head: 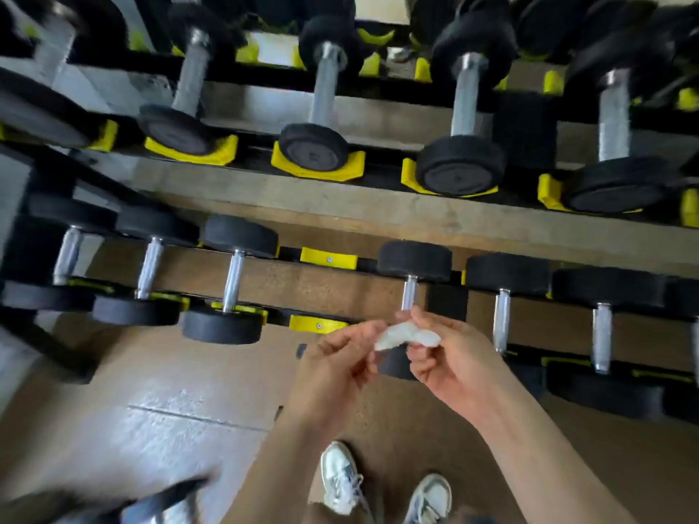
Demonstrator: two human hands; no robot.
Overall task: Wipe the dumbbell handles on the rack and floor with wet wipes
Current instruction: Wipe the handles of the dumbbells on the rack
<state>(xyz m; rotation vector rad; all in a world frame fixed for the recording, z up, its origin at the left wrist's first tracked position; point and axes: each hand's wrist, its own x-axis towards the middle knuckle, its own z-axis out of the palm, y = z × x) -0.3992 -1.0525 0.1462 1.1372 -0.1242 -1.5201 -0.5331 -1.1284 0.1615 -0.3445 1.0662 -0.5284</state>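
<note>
Fingers (365, 332) of left hand (333, 361), right hand (454, 357) pinch crumpled white wet wipe (406, 336) just in front of chrome dumbbell handle (409, 293). Spread wipe flat, then wrap handle fully.

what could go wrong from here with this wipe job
The wet wipe is bunched small between the left hand and right hand, so it may slip or barely cover the handle behind it. The floor dumbbell lies near the shoes: a possible trip.
</note>
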